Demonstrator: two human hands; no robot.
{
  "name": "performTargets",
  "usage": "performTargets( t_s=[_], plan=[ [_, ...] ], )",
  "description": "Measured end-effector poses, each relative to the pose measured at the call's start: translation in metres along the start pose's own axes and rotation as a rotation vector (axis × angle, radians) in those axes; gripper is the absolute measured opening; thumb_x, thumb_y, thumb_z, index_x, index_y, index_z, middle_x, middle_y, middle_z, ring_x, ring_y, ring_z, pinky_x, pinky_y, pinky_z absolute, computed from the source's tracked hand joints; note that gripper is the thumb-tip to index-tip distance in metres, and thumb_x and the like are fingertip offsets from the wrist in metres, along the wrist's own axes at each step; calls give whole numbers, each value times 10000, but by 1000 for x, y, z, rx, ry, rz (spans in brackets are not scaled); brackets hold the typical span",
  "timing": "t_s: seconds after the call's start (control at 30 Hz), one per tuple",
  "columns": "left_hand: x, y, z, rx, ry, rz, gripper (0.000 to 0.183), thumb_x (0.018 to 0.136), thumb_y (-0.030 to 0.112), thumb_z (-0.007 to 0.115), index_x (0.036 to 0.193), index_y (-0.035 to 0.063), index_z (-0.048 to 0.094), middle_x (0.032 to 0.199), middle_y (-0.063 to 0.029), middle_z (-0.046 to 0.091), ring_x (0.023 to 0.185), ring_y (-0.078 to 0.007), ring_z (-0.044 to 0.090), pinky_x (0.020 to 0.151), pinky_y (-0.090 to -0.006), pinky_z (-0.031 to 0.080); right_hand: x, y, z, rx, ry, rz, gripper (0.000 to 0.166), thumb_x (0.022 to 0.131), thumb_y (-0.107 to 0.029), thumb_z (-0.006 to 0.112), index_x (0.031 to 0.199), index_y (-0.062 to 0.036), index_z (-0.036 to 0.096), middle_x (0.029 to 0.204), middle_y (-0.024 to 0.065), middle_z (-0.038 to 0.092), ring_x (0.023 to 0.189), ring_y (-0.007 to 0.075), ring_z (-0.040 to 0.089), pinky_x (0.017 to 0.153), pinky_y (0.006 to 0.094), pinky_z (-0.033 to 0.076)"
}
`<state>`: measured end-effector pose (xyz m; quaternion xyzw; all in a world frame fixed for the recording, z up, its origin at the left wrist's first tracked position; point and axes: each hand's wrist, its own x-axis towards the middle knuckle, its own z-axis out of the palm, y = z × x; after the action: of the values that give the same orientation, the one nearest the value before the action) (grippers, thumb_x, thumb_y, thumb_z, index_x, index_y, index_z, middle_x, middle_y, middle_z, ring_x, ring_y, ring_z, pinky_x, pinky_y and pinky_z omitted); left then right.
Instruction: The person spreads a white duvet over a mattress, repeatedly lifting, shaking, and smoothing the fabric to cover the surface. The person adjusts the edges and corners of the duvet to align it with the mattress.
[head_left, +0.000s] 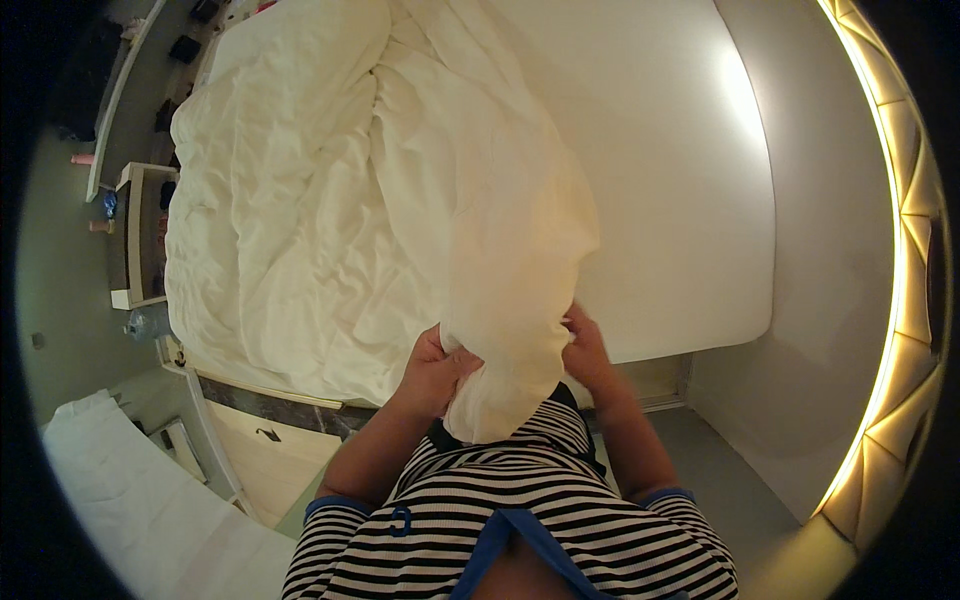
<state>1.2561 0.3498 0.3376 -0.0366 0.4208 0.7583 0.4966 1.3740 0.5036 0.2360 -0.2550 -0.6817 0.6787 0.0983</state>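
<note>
A cream-white duvet lies rumpled across the left part of the bed, and one end of it hangs toward my body. Gathered folds of that end are pinched in my left hand, thumb on top. My right hand grips the opposite edge of the same end, its fingertips partly hidden by the cloth. Between my hands the fabric sags down against my striped shirt. To the right of the duvet shows the pale mattress, covered by a smooth sheet.
A padded panel with a lit strip runs along the right. At left are a small white cabinet, a wall shelf and a clear plastic bottle. White cloth lies at lower left. Grey floor shows at lower right.
</note>
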Motion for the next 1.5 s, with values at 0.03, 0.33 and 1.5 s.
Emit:
performTargets(
  t_s=[0.03,0.33,1.5],
  plan=[
    [-2,2,-1,45,-5,30,286,773,49,526,1048,-11,474,997,-103,556,868,-189,558,759,-306,455,0,-1,8,40,-2,5,251,774,-70,511,1020,-19,494,824,60,552,705,176,537,669,272,431],
    [-1,17,2,173,255,74,175,839,127,470,948,4,531,920,-54,573,809,-125,544,722,-256,444,39,-63,36,479,95,48,158,823,-58,439,968,-11,482,727,51,550,633,106,530,563,242,446],
    [50,78,32,1691,81,801,78,752,50,455,803,-8,467,607,-141,495,493,-316,481,442,-348,396,30,-84,4,444,-96,-1,226,762,-62,570,970,22,546,911,57,579,853,109,515,767,243,405]
  ],
)
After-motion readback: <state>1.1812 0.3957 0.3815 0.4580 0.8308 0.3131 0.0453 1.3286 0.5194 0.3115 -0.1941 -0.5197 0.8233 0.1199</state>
